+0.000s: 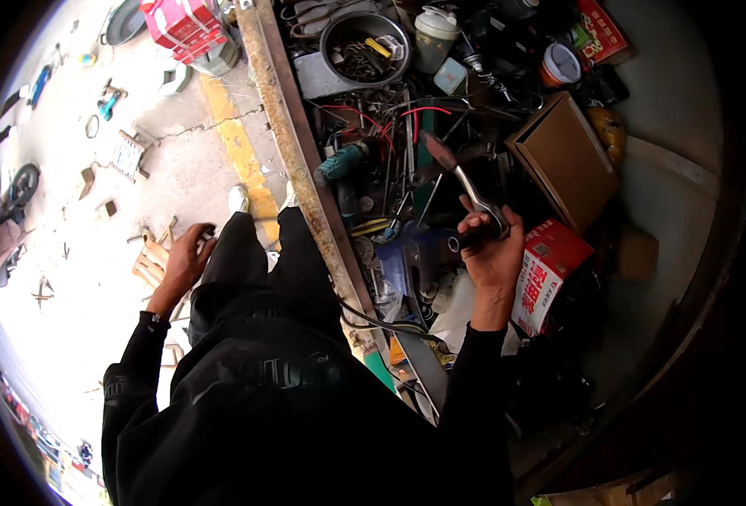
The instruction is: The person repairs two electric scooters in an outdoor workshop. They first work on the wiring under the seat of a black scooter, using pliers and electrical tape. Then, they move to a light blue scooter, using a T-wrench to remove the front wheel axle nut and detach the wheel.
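My right hand (494, 253) is raised over a cluttered workbench, its fingers closed around a bent metal tool (469, 187). The tool has a shiny curved neck, a rusty brown tip pointing away from me and a dark tubular end by my fingers; its exact kind I cannot make out. Beside my left thigh, over the floor, my left hand (186, 263) hangs with its fingers curled. A small dark thing shows at its fingertips, too small to name. Nearest to my right hand are a red and white box (550, 274) and an open brown cardboard box (568, 160).
A teal and black power drill (344, 160), a round metal bowl (364, 51) of small parts, red wires and loose tools crowd the bench. Its rusty metal edge (293, 148) runs along my right leg. Left on the floor are a small stool (128, 156) and a red box (183, 29).
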Motion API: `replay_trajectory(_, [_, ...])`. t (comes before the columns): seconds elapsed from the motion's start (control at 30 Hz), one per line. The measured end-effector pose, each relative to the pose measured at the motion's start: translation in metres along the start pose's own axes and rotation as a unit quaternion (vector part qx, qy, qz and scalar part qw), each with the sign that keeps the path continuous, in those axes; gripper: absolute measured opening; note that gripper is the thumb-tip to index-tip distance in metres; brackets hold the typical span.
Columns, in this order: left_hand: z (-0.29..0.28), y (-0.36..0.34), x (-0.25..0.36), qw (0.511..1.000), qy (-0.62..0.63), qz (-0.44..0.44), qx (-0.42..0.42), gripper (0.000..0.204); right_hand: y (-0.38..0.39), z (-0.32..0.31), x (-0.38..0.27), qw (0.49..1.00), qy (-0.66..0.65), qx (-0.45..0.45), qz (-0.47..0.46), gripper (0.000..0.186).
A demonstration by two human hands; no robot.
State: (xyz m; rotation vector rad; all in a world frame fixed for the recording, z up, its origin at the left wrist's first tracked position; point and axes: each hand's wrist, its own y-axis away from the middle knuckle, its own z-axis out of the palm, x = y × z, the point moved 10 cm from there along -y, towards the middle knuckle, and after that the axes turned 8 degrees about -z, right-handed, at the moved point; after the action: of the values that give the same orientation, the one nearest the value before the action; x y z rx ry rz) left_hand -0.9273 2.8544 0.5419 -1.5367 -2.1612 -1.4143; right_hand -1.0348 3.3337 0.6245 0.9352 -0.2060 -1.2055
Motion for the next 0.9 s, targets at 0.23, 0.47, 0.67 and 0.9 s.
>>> replay_trajectory(0.23, [-0.033, 0.047, 0.245, 0.920, 0.049, 0.385, 0.057, 0.076, 0.024, 0.112, 0.175, 0.988, -0.079, -0.079, 0.109, 0.062])
replay_trajectory(0.47, [-0.088, 0.076, 0.200, 0.911, 0.089, 0.393, 0.093, 0.045, 0.048, 0.136, 0.311, 0.960, 0.028, -0.167, 0.221, 0.043])
replay_trajectory(0.67, [-0.125, 0.100, 0.151, 0.928, 0.046, 0.336, 0.156, 0.044, 0.063, 0.145, 0.363, 0.950, 0.176, -0.166, 0.198, 0.045])
replay_trajectory(0.9, [-0.160, 0.113, 0.115, 0.928, 0.081, 0.322, 0.168, 0.041, 0.066, 0.171, 0.398, 0.947, 0.207, -0.179, 0.171, 0.041])
